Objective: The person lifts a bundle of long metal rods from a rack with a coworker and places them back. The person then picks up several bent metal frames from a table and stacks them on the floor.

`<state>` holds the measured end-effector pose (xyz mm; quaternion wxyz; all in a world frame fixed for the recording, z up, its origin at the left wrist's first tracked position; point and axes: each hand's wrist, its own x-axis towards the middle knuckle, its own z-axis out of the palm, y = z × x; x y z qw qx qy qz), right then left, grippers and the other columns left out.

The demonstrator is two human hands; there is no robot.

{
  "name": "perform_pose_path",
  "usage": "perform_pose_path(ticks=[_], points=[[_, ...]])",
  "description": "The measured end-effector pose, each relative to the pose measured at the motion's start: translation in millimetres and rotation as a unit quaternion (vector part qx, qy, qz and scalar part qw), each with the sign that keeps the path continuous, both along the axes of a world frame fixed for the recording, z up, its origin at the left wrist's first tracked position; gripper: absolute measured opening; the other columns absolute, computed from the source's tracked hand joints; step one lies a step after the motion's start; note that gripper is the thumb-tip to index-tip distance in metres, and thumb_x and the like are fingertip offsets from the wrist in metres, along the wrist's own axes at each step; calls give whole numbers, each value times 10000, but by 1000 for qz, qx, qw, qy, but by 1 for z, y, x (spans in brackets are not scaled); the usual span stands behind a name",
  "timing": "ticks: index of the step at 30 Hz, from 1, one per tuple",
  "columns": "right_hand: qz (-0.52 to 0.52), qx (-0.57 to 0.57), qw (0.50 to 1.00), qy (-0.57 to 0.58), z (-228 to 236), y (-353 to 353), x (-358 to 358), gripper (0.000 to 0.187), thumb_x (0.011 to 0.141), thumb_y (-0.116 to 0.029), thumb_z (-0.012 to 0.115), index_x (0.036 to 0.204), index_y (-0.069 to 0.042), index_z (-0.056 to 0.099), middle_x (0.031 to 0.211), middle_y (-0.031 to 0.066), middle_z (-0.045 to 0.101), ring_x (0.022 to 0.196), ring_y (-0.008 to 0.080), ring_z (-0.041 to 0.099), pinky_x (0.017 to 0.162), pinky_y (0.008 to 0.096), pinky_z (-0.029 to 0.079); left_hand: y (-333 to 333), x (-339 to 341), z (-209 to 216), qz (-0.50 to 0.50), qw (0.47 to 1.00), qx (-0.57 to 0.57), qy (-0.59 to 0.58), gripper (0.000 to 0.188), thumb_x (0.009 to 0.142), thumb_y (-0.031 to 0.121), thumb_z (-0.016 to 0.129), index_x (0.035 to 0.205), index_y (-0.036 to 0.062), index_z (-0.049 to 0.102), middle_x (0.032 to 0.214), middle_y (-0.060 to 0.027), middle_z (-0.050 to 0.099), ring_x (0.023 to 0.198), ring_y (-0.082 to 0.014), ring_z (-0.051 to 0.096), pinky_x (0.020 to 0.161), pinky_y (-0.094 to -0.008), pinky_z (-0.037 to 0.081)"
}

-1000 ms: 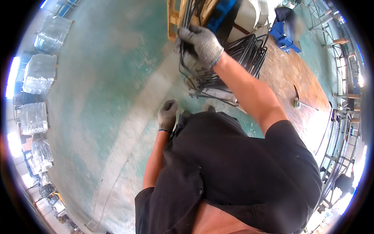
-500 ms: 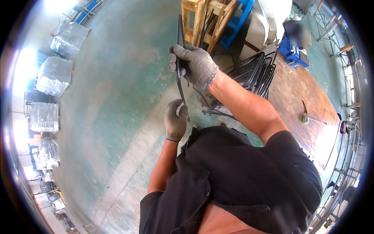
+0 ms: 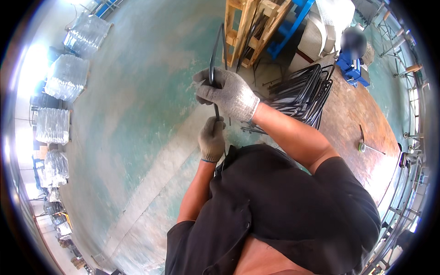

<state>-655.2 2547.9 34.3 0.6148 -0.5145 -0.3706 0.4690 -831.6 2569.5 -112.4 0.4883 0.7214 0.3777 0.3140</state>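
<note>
Both my hands wear grey knit gloves. Between them a thin black bent metal tube frame point(image 3: 213, 59) stands roughly upright over the floor, its narrow loop pointing away from me. My right hand point(image 3: 228, 93) is closed around its middle. Lower down and nearer my body, my left hand point(image 3: 212, 139) grips its near end; the fingers partly hide that end. To the right of my hands lies a stack of similar black tube frames point(image 3: 305, 94), at the edge of a brown worktable point(image 3: 355, 107).
Upright wooden pallets point(image 3: 234, 34) and a blue metal frame point(image 3: 289, 30) stand ahead. On the worktable are a blue vise point(image 3: 351, 71) and a small green-and-white tool point(image 3: 362, 146). Plastic-wrapped pallet loads point(image 3: 67, 78) line the far left.
The tube frame has turned, so its loop now shows more openly. My right hand has come lower and closer to my left hand. The whole view has shifted slightly.
</note>
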Motion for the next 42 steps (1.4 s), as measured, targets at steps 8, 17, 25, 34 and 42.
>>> perform_pose_path(ticks=[8,17,25,34,42], points=[[-67,-22,993,-92,14,9,27,246,1089,-142,704,1261,32,674,935,77,764,869,164,761,818,323,624,10,9,27,13,997,79,8,163,1048,138,628,1083,20,735,852,-147,706,769,-277,704,733,-394,541],[-106,0,992,63,-18,2,43,203,1046,-104,732,1186,37,692,909,100,756,800,208,768,738,348,639,-2,4,35,16,998,51,39,136,1040,144,684,1085,26,735,819,-184,653,727,-292,660,706,-393,527],[-97,7,991,90,-32,-17,45,228,1037,-66,715,1216,71,676,916,99,718,806,222,767,758,376,658,-20,-3,32,-9,999,33,36,124,1031,146,708,1065,27,722,790,-186,621,690,-291,630,683,-396,509],[-76,16,992,101,-45,-39,42,237,1040,-15,675,1260,64,640,866,107,711,801,228,737,785,366,611,-26,-8,42,-42,993,36,106,186,968,183,758,920,19,684,818,-222,616,761,-424,614,701,-456,497],[-82,25,991,102,-45,-42,45,241,1036,-11,657,1265,61,639,848,114,708,805,252,739,824,391,626,-22,-9,39,-54,992,59,96,187,968,183,757,963,9,691,840,-196,608,754,-329,627,722,-399,512]])
